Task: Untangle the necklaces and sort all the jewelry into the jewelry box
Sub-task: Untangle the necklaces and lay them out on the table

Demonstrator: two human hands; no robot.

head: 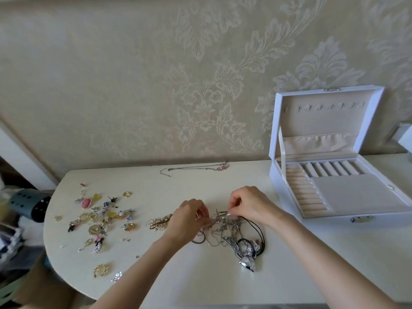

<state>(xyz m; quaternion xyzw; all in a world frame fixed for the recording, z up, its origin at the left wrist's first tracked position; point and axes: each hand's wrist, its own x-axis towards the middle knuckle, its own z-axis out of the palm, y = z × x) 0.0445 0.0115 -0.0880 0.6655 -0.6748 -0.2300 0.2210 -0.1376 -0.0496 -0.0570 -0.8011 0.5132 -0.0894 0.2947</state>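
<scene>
A tangle of silver chains and black cords (236, 235) lies mid-table, with a shiny silver heart pendant (247, 264) at its near end. My left hand (189, 217) pinches chain strands at the tangle's left edge. My right hand (252, 205) pinches a thin strand at its top. A gold chain bunch (157, 223) lies just left of my left hand. One silver necklace with a pink charm (196, 168) lies stretched out near the wall. The white jewelry box (396, 198) stands open at the right, its beige compartments holding nothing.
Several loose earrings, rings and brooches (100, 216) are scattered over the left part of the white table (200, 277). A gold brooch (101, 269) lies near the front edge. A dark blue perforated object (33, 204) sits beyond the table's rounded left edge.
</scene>
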